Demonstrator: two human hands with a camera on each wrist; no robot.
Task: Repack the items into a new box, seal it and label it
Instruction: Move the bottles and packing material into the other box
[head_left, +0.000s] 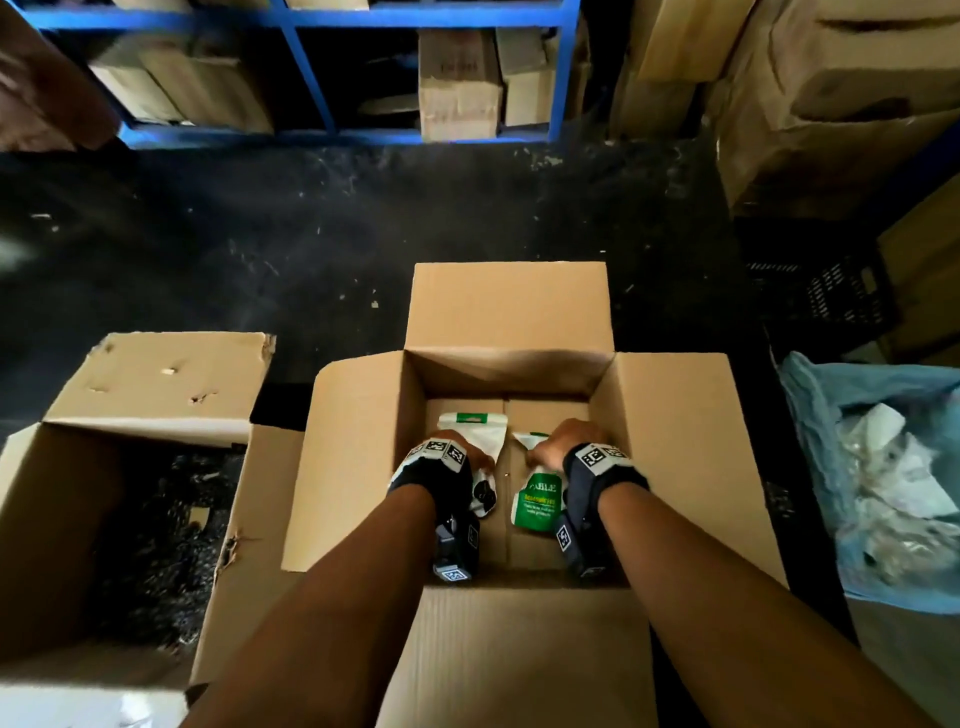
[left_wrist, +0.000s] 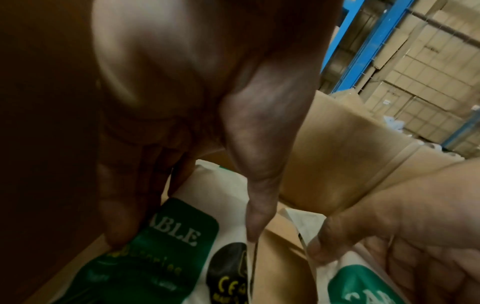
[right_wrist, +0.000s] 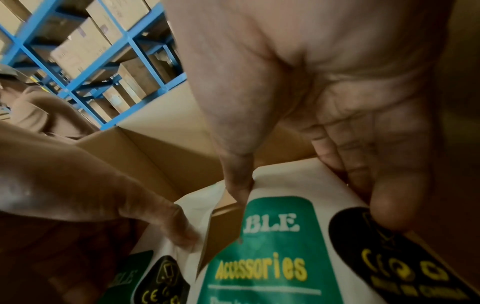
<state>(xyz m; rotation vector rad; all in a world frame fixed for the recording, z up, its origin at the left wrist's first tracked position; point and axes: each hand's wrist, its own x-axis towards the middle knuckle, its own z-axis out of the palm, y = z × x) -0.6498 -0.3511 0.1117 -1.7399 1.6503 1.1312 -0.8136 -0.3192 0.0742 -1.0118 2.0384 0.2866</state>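
An open new cardboard box (head_left: 675, 441) stands on the floor in front of me, flaps spread. Two white pouches with green "CABLE Accessories" labels lie on its bottom. My left hand (head_left: 467, 452) (left_wrist: 185, 234) grips the left pouch (head_left: 475, 428) (left_wrist: 182, 257) across its width, thumb on the right edge, fingers on the left. My right hand (head_left: 566, 441) (right_wrist: 314, 202) holds the right pouch (head_left: 537, 504) (right_wrist: 272, 257) the same way, thumb on its left edge. The pouches lie side by side, a strip of bare cardboard between them.
A torn old box (head_left: 156, 389) stands open at the left with dark contents. A blue plastic bag (head_left: 883, 467) of crumpled scraps sits at the right. Blue shelving (head_left: 311, 78) with cartons, stacked boxes (head_left: 831, 104) and a black crate (head_left: 821, 291) line the back.
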